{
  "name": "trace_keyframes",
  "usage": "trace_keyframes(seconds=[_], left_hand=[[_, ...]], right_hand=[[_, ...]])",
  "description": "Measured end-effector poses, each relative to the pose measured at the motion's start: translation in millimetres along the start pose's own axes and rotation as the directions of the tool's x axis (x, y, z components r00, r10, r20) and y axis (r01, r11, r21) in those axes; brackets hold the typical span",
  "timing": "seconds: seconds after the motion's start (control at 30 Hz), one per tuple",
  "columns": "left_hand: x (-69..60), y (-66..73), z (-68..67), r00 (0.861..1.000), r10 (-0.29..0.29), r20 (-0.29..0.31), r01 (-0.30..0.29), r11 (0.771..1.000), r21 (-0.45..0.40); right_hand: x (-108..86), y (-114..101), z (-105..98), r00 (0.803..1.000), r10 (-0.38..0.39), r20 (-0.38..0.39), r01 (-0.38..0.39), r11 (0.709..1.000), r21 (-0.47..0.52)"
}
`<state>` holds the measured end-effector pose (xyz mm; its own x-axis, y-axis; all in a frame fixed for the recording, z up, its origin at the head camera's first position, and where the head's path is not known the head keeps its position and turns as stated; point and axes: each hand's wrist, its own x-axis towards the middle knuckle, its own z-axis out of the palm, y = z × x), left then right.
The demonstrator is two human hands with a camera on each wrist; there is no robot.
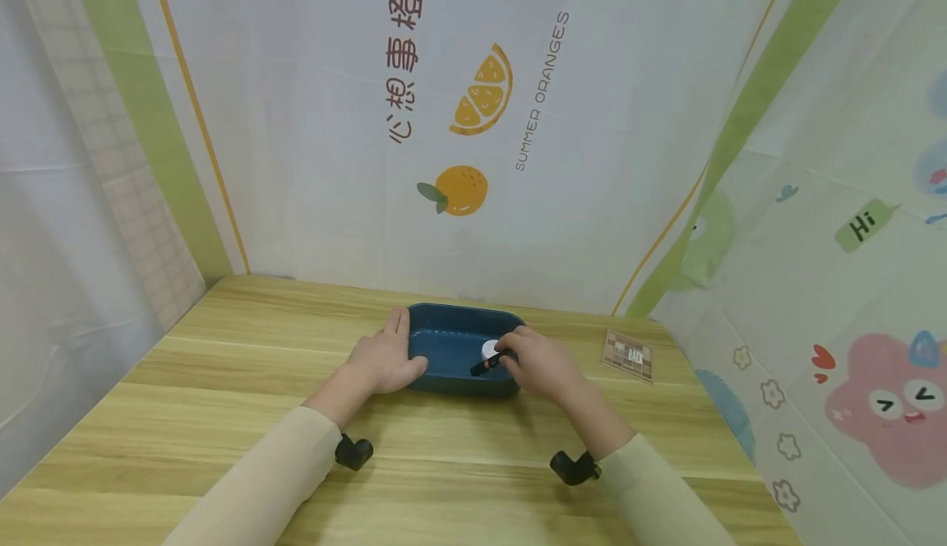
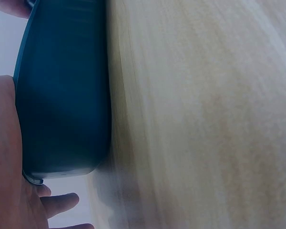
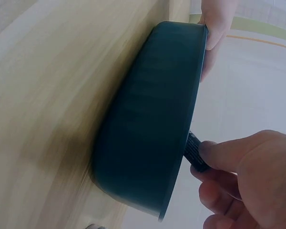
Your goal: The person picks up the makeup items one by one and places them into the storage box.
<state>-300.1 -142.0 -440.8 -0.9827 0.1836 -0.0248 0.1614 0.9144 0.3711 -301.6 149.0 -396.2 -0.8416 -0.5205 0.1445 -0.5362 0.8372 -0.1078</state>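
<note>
Sleeves, two: left sleeve (image 1: 259, 480) and right sleeve (image 1: 658, 488), long, plain, pale cream; fabric was softly creased, cuffs ended above the wrists. Wrist fittings, one per arm: left fitting (image 1: 355, 453) and right fitting (image 1: 571, 469), both black, rounded, bent like a pipe elbow. Left hand (image 1: 385, 358) and right hand (image 1: 543, 363) were bare.

One dark blue tub (image 1: 447, 350) stands on a wood-grain table (image 1: 451, 480), its left end touched by the left hand (image 1: 385, 361), while the right hand (image 1: 546, 363) pinches a short black stick (image 1: 484, 365) at its right end, beside a round white piece (image 1: 489, 349) partly hidden by the fingers. One brown card (image 1: 617, 358), lettered BACK, lies to the right; behind hangs one white cloth (image 1: 318, 192), printed with oranges and "SUMMER ORANGES".
</note>
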Motion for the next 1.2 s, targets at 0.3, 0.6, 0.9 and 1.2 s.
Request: trace_keyframes(seconds=[0.3,0.6,0.9,1.2], left_hand=[[-0.2,0.3,0.7,1.000,-0.002,0.000,0.002,1.000,0.005],[1.1,-0.6,1.9,1.000,-0.004,0.000,0.004,1.000,-0.002],[3.3,-2.2,3.2,1.000,-0.009,0.000,0.009,1.000,0.001],[3.3,-3.2,3.7,1.000,-0.006,0.000,0.006,1.000,0.002]], right_hand=[[-1.2,1.5,3.1,0.999,-0.016,0.028,0.015,0.999,0.029],[-1.4,3.9,4.8,1.000,-0.011,0.027,0.010,0.999,0.032],[-0.6,6.1,6.2,1.000,-0.007,0.022,0.007,1.000,0.013],[-0.4,9.8,7.7,1.000,-0.010,0.018,0.010,1.000,-0.001]])
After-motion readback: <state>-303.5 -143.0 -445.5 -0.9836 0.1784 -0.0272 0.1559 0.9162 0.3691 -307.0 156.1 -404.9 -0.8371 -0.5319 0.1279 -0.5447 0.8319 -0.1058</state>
